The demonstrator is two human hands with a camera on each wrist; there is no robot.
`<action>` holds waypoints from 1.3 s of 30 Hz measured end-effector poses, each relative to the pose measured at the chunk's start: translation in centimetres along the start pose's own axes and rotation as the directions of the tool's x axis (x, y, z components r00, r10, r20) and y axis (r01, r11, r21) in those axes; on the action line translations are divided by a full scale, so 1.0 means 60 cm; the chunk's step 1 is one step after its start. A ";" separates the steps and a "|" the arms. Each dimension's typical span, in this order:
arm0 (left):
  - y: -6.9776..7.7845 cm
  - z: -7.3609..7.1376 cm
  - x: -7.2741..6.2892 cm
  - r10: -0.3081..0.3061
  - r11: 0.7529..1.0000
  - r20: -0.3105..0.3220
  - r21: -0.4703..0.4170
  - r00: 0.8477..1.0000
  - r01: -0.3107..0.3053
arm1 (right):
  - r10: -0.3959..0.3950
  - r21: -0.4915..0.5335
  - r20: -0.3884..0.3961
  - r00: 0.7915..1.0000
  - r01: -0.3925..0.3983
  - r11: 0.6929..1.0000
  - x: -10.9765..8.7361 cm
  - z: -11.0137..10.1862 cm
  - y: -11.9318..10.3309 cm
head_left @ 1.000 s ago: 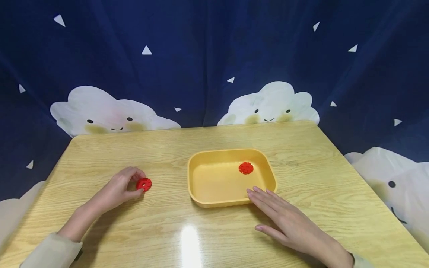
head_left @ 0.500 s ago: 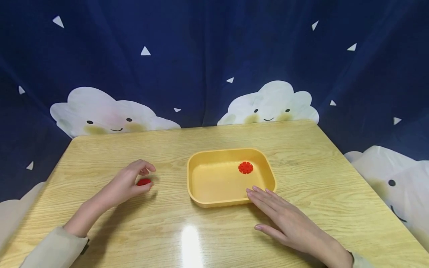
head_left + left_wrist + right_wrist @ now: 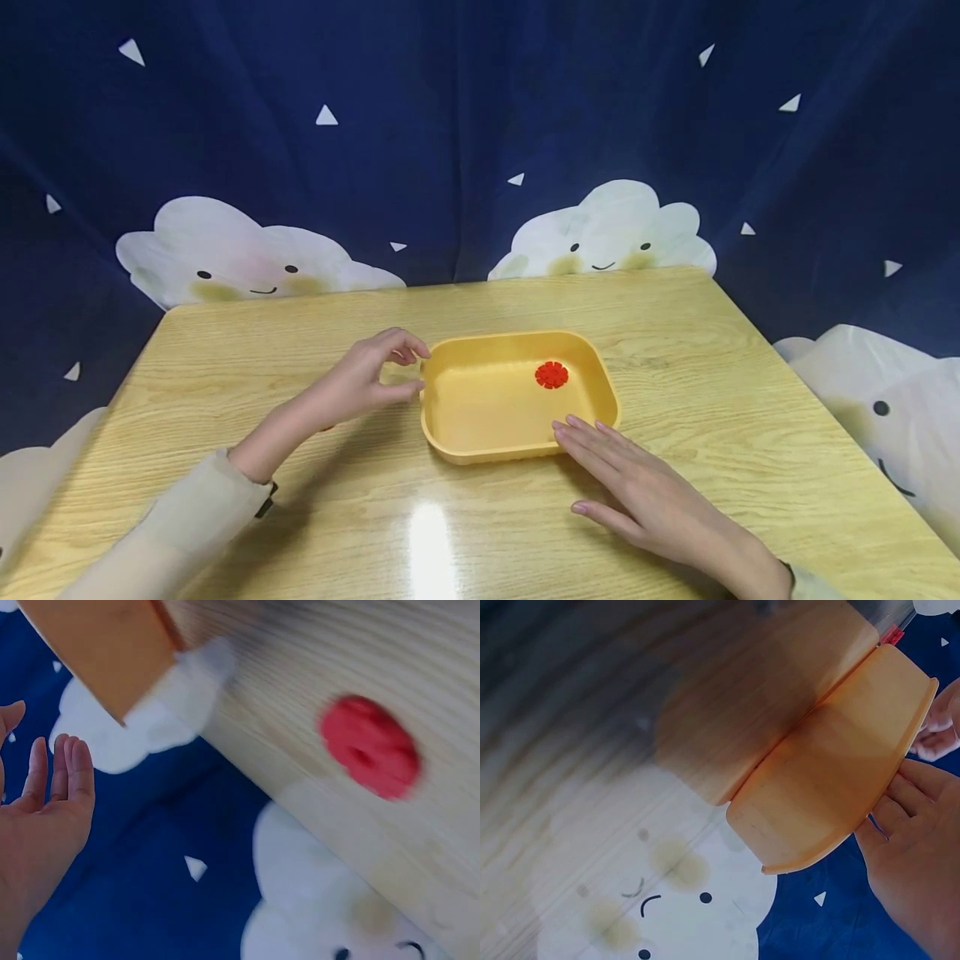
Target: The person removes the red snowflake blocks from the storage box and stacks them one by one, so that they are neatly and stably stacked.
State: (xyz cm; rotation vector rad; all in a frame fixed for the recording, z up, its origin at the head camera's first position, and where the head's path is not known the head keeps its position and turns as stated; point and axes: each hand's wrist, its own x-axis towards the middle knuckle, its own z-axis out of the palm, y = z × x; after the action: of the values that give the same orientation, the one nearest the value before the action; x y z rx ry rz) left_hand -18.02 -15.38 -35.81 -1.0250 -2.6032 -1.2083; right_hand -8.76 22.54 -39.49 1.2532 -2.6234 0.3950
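Note:
A yellow tray sits on the table with a red notched plastic disc inside it, toward the back right. My left hand hovers by the tray's left rim, thumb and fingers parted, with nothing between them. Whether it touches the rim I cannot tell. A second red disc with a hole in its middle lies on the table, blurred in the left wrist view; the left forearm hides most of it in the head view. My right hand has its fingers extended, fingertips resting on the tray's front right rim.
The wooden table runs back to a dark blue curtain printed with white clouds and triangles. A bright light reflection lies on the tabletop in front of the tray.
My left hand has let go of the red disc on the table and moved right and slightly back to the tray's left rim. The right hand and the tray have stayed in place.

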 end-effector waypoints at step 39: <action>0.047 0.207 0.221 0.006 0.967 0.370 0.235 0.929 -0.100 | -0.011 0.019 0.009 1.000 0.010 1.000 -0.004 -0.002 0.004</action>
State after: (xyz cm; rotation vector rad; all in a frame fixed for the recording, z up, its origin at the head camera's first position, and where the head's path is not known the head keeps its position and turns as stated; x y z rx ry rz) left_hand -24.21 1.81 -37.89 -1.3675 -2.8779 -0.7008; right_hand -8.78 22.89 -39.50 1.2773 -2.6257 0.4139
